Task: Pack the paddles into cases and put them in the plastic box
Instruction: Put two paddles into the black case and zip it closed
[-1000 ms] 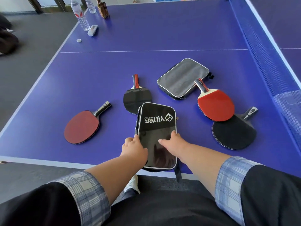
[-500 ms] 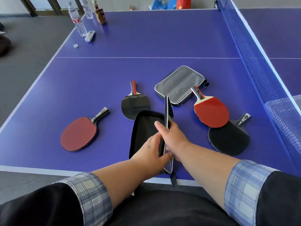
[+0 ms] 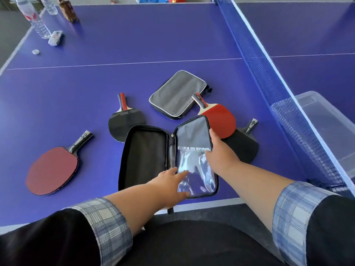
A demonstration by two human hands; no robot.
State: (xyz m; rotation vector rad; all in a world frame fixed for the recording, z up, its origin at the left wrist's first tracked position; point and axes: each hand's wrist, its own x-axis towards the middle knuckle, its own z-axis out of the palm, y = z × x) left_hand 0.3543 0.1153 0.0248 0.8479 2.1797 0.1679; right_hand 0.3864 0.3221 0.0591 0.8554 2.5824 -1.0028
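My right hand (image 3: 221, 156) pinches the grey inner flap (image 3: 194, 134) of the open black case (image 3: 148, 160), exposing the pocket. My left hand (image 3: 169, 181), fingers spread loosely and holding nothing, steadies the clear sleeve (image 3: 197, 175). Four paddles lie beyond; the red paddle (image 3: 219, 117) is just past my right grip, and the plastic box (image 3: 326, 131) sits far right.

Both arms: dark/black outer sleeves pushed up, blue-white plaid shirt cuffs folded back over them, forearms bare. Left hand (image 3: 169, 181) & right hand (image 3: 221, 152) bare, no gloves/rings/watch visible. Dark garment across lap/torso at bottom of frame.
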